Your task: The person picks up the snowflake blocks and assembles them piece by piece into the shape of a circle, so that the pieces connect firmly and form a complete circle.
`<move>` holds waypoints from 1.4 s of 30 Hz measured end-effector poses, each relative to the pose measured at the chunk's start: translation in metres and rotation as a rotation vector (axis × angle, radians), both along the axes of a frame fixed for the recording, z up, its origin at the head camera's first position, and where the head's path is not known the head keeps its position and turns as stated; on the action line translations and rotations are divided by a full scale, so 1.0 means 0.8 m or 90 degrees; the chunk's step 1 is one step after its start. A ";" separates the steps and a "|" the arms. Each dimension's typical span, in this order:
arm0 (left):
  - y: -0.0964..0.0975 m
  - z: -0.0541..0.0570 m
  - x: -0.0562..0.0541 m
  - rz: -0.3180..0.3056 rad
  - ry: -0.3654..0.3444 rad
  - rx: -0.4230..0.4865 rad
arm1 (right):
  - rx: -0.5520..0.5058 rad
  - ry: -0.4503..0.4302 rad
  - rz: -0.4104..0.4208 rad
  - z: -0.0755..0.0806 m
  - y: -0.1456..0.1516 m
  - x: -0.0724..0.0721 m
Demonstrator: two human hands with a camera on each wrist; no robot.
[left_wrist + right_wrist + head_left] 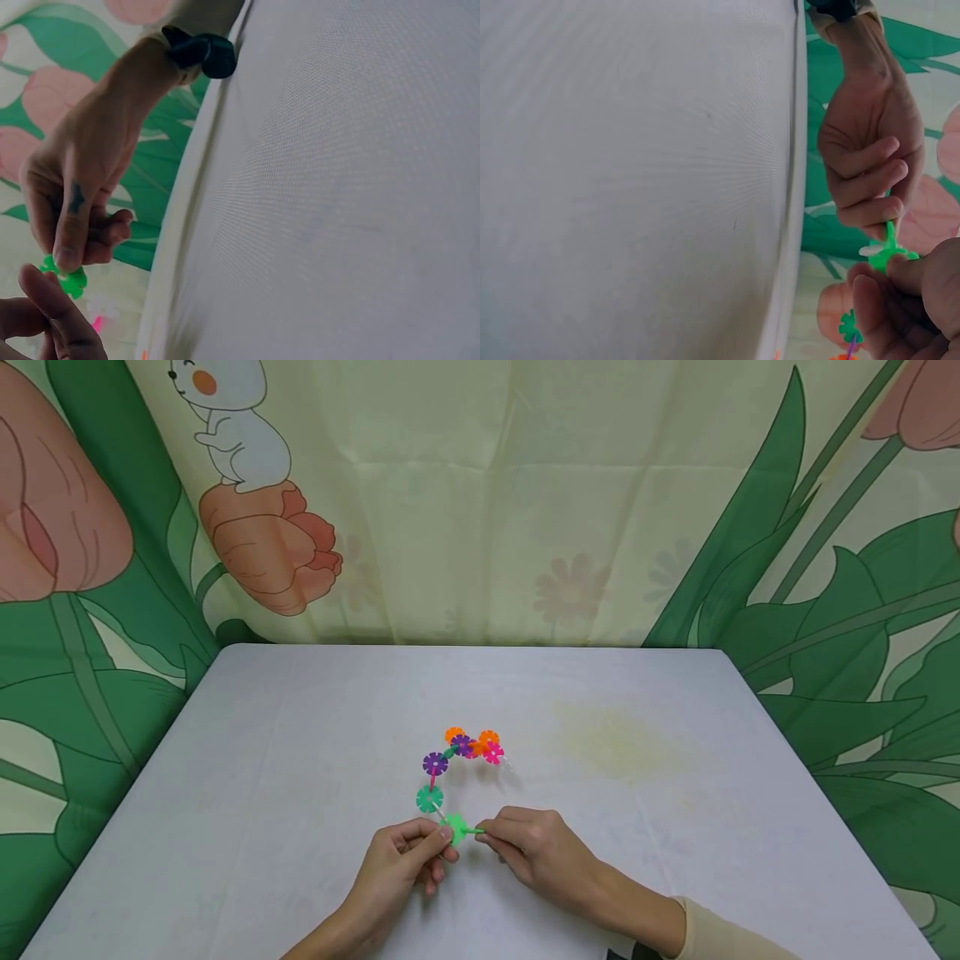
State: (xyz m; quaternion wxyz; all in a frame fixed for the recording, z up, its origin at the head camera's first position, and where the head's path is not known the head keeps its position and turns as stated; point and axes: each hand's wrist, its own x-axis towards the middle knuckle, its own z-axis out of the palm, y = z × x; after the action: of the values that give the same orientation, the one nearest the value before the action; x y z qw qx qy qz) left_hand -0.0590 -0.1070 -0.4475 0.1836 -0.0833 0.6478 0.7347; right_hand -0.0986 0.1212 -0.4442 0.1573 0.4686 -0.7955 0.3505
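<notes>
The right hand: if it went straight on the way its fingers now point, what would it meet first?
Most likely the right hand would first meet the bright green disc that the left hand pinches, though exact depth is unclear.

Screened-off tabletop spot, room type unclear, white table (300, 760), cartoon backdrop (450, 527), printed rabbit (251, 447), tulips (67, 502)

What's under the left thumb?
A bright green flower piece. In the head view, most of it shows beside the thumb of the left hand, but its edge under the thumb is covered.
</notes>
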 end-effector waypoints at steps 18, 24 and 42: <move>0.003 -0.006 0.000 -0.007 -0.010 0.006 | 0.011 0.018 -0.013 -0.002 -0.001 0.003; 0.003 -0.006 0.001 -0.010 -0.003 0.024 | 0.012 0.049 -0.033 -0.003 -0.002 0.002; -0.003 0.004 0.002 0.049 0.004 0.005 | -0.002 0.003 -0.025 0.001 -0.011 -0.009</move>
State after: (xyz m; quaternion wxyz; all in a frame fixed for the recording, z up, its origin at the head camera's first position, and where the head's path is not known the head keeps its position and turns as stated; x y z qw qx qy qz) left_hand -0.0576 -0.1096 -0.4446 0.1539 -0.1052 0.6414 0.7442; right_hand -0.1055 0.1127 -0.4436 0.1669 0.4533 -0.8038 0.3471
